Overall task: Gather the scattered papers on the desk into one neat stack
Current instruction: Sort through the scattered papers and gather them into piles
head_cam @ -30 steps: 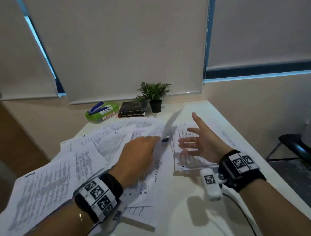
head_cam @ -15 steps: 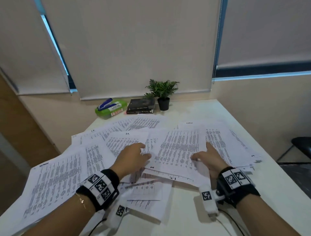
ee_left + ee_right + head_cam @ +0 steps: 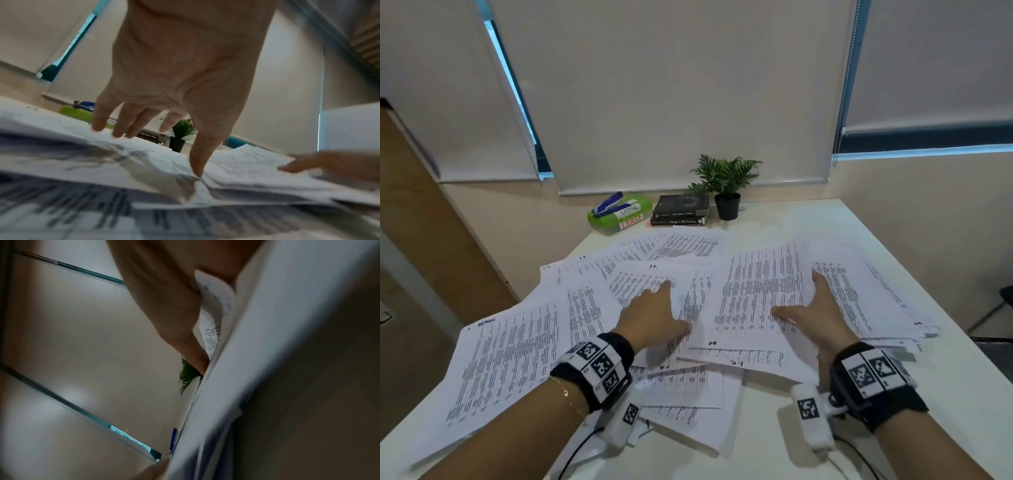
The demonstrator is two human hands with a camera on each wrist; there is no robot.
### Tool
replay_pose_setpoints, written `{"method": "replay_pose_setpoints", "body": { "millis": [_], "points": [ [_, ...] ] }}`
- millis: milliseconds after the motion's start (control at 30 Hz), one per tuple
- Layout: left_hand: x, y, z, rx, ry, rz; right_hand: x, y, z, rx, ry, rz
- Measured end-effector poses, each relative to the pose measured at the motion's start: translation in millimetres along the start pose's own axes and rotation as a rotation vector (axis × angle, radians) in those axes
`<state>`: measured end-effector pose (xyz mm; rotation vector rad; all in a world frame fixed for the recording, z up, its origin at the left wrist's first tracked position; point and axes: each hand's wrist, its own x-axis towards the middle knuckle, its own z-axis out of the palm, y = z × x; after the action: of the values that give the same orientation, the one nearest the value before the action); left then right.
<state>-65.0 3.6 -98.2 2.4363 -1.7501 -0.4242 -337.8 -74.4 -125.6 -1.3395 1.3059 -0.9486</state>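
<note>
- Fingers (image 3: 667,285) of the left hand (image 3: 654,317) lie straight and spread, pressing flat on the overlapping papers (image 3: 517,349) left of centre.
- Right hand (image 3: 815,315) pinches a sheaf of sheets (image 3: 760,291): thumb on top, the other fingers tucked under its right edge, which lifts slightly off the worktop (image 3: 945,394).
- That sheaf lies between the two hands, long axis running near to far; the right hand is on it, the left just beside its left edge.
- Most loose papers fan out to the left and far side of the left hand, so that hand is nearer for sweeping them in toward the sheaf.
- More sheets (image 3: 859,294) lie under and right of the right hand.
- Gathering looks barely begun, in my judgement.
</note>
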Motion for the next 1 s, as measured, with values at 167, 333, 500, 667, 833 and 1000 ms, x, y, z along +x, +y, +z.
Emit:
{"method": "replay_pose_setpoints", "body": {
  "millis": [167, 333, 500, 667, 833, 1000],
  "points": [
    [2, 2, 6, 0.173, 0.079, 0.007, -10, -7, 14, -0.044, -0.08, -0.125],
    [1, 11, -15, 0.242, 0.31, 0.067, -6, 0, 23, -0.08, -0.118, -0.062],
    [-14, 56, -20, -0.109, 0.208, 0.278, -10, -7, 24, 0.001, -0.158, -0.019],
    [-14, 84, 4, -0.648, -0.256, 0.281, -5, -4, 23, 0.131, -0.151, 0.048],
    [11, 46, -13, -0.476, 0.01, 0.164, 5, 16, 18, 0.141, -0.043, 0.062],
    [34, -9, -19, -0.235, 0.076, -0.183, 10, 22, 17, 0.22, 0.051, 0.017]
  ]
}}
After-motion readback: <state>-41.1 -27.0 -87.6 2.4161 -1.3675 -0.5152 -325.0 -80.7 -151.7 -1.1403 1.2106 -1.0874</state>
